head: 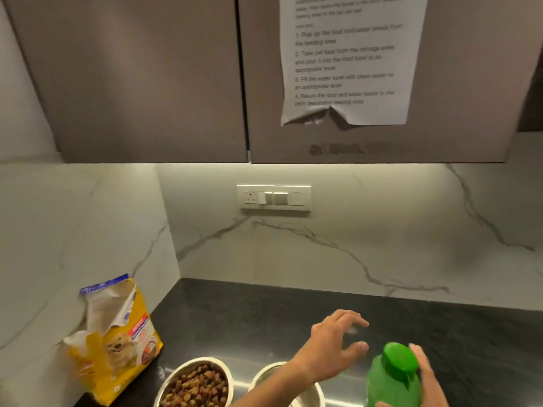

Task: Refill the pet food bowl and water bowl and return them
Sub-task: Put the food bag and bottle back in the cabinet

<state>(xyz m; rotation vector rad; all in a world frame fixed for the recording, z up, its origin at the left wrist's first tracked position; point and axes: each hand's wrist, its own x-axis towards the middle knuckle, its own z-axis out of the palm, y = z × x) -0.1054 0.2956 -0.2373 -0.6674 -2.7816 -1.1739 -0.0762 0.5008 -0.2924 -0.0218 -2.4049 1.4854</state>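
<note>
Food bowl (195,383) full of kibble, right hand (426,377) grip around green bottle (393,377), left hand (335,339) spread open

Dark stone counter (264,312) against a marble-veined backsplash (323,254). At far left, torn-open yellow dog food bag (114,342), standing upright. Just right of it, steel food bowl (195,383), filled with brown kibble (197,387). Beside that, a second steel bowl (308,396), partly hidden under the forearm. Left hand (335,339) spread open above the counter, fingers splayed, touching nothing. Right hand (429,377) wrapped around a green bottle (393,380), its green cap (399,358) on. Above, a switch panel (273,198) and a printed instruction sheet (349,60) taped to a brown cabinet door (470,83).
</note>
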